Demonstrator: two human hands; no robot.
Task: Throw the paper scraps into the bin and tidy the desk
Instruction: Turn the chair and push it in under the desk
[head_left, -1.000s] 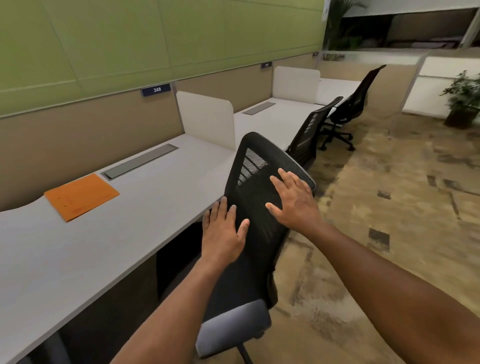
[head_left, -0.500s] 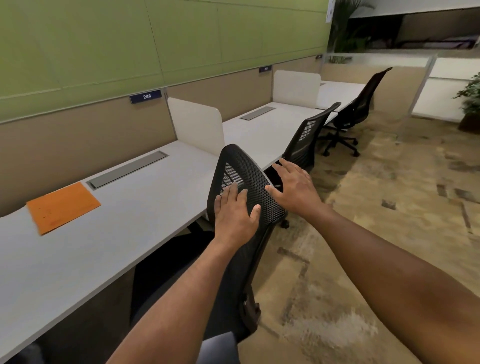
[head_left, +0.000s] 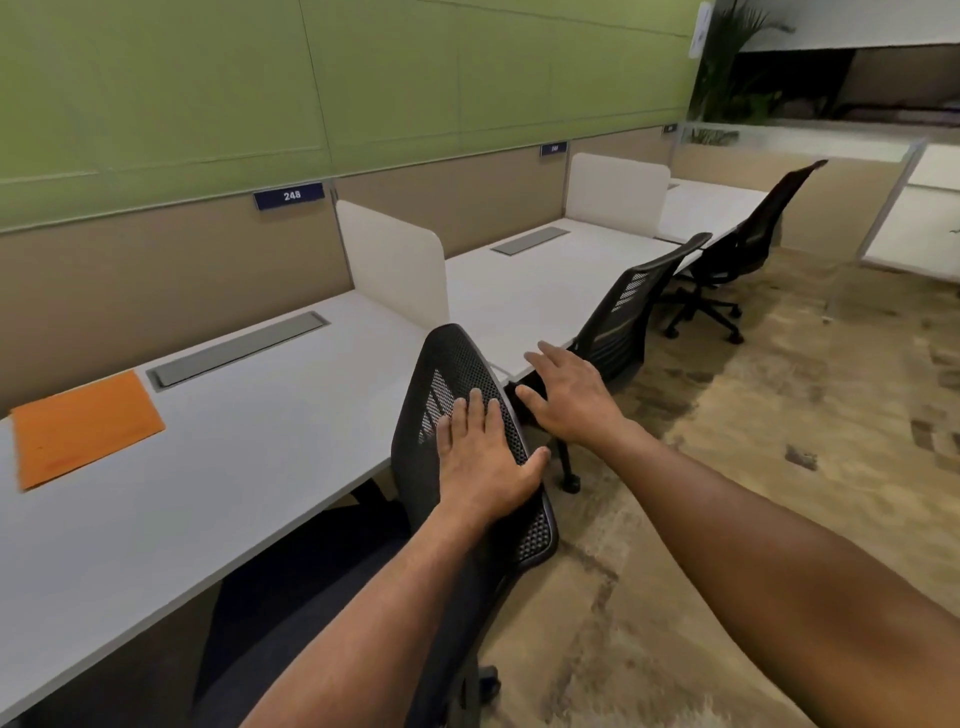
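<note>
A black mesh office chair (head_left: 452, 364) stands at the white desk (head_left: 249, 467), its seat under the desk edge. My left hand (head_left: 485, 462) lies flat on the back of the chair's backrest, fingers spread. My right hand (head_left: 569, 397) hovers open just to the right of the backrest, off the mesh. An orange folder (head_left: 83, 423) lies flat on the desk at the left. No paper scraps or bin show in this view.
A grey cable hatch (head_left: 236, 351) sits in the desk by the tan partition. A white divider (head_left: 395, 260) separates the neighbouring desk. A second black chair (head_left: 623, 312) and a third (head_left: 748, 244) stand further right. Patterned carpet (head_left: 779, 441) spreads to the right.
The chair has rolled in toward the desk, its seat now under the edge. My right hand has come off the backrest; my left hand stays on it.
</note>
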